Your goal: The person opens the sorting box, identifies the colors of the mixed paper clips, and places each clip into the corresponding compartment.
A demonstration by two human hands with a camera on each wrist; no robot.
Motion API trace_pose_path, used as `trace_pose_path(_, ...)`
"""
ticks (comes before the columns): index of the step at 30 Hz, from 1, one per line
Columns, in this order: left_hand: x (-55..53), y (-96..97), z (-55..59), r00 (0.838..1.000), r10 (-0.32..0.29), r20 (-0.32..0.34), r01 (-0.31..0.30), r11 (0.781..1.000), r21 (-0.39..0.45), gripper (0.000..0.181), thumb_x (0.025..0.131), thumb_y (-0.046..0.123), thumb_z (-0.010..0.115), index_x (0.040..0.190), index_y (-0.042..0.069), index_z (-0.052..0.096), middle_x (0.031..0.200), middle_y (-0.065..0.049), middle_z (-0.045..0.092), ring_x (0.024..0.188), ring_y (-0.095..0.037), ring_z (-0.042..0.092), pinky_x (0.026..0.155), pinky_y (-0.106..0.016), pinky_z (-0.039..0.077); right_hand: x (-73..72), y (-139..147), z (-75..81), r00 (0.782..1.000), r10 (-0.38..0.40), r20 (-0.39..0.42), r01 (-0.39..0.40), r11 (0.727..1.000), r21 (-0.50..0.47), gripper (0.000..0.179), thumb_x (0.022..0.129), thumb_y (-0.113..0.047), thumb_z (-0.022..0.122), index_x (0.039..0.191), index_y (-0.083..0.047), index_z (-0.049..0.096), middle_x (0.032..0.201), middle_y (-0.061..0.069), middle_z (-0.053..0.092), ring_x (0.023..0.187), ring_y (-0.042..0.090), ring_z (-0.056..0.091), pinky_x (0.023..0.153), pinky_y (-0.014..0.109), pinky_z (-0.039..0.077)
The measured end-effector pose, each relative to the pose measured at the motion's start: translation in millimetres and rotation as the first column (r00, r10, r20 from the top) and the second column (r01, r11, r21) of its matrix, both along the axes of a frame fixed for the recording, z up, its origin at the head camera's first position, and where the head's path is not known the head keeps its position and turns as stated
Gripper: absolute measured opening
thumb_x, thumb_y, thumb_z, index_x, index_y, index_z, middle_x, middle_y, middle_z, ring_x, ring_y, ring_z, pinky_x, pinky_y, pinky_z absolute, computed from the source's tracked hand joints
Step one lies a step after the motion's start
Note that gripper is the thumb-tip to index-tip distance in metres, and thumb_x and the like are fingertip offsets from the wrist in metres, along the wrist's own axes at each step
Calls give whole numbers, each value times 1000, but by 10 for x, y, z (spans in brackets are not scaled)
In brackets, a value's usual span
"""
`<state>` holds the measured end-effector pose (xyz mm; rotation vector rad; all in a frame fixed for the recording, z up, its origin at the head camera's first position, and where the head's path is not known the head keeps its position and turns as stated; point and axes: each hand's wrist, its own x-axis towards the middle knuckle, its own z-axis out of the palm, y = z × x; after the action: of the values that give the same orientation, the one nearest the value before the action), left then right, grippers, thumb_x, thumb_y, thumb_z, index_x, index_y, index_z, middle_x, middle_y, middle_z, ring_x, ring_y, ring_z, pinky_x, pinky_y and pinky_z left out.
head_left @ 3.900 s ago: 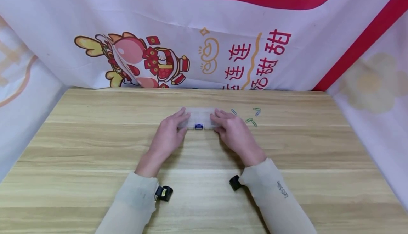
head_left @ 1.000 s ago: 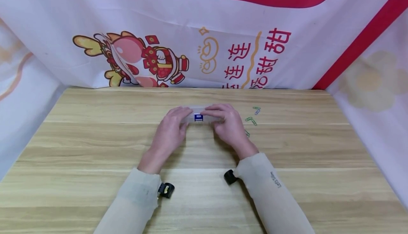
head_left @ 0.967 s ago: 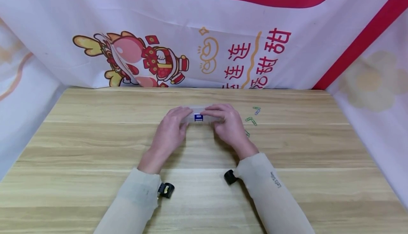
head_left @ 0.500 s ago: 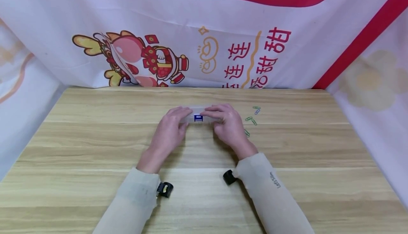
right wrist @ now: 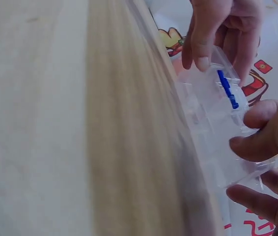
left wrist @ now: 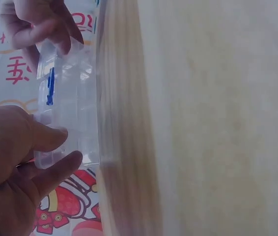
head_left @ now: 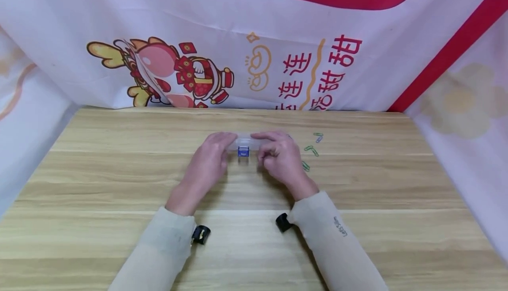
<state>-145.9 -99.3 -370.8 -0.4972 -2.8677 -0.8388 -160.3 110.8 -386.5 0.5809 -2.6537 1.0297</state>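
A clear plastic box with a blue latch on its near side is between both hands, near the back of the table. My left hand grips its left end, with thumb and fingers on either side in the left wrist view. At the other end, my right hand holds the box with its index finger along the top and the other fingers bent. The latch sticks out toward me. In the right wrist view, dividers show faintly through the clear wall.
Several paper clips lie right of my right hand: a green pair, more green clips, another green one and a blue one. A printed cloth hangs behind the wooden table.
The blue latch, flat against the box half a second ago, now juts toward me. My right fingers have shifted and bent more. Since the oldest frame, the box's near side has turned more toward me.
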Motion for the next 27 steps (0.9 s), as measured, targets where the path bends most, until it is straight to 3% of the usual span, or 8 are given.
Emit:
trace_pose_path(5,-11,-43,34,1000,-17,25,16,1000,23,51,97,-12,66,145,3,65,151,-20,64,146,-40,57,125,-52,47,-3,-4,38,999,-23,45,23,1000,-4,35,81,17,72,81,-17,78,132,-3,78,132,22,67,124,45,49)
trace_pose_path(11,-8,-53,39,996,10,92,-16,998,59,51,97,-7,72,145,8,68,152,-16,65,146,-38,57,125,-54,47,4,28,35,990,-27,136,34,998,-49,39,85,14,73,106,-19,79,132,-1,77,132,22,66,119,46,54)
trace_pose_path(17,9,-83,21,995,17,99,-27,995,93,53,94,-6,76,144,9,68,155,-16,62,147,-39,56,127,-55,45,12,67,36,979,-10,205,28,996,-87,44,87,5,83,124,-17,74,136,2,73,133,25,66,115,45,58)
trace_pose_path(22,7,-107,-12,995,4,101,-15,994,110,53,93,-5,77,144,8,68,156,-16,61,148,-39,55,127,-55,44,6,115,19,985,27,171,-21,999,-37,44,90,-9,87,132,-17,76,141,4,72,135,27,66,117,44,56)
trace_pose_path(27,-3,-111,-23,994,-2,106,-10,993,117,52,92,-6,77,142,7,69,155,-16,62,148,-39,54,128,-55,43,-1,152,31,992,50,114,-58,996,68,39,93,-17,86,131,-16,77,150,7,68,147,30,57,128,50,45)
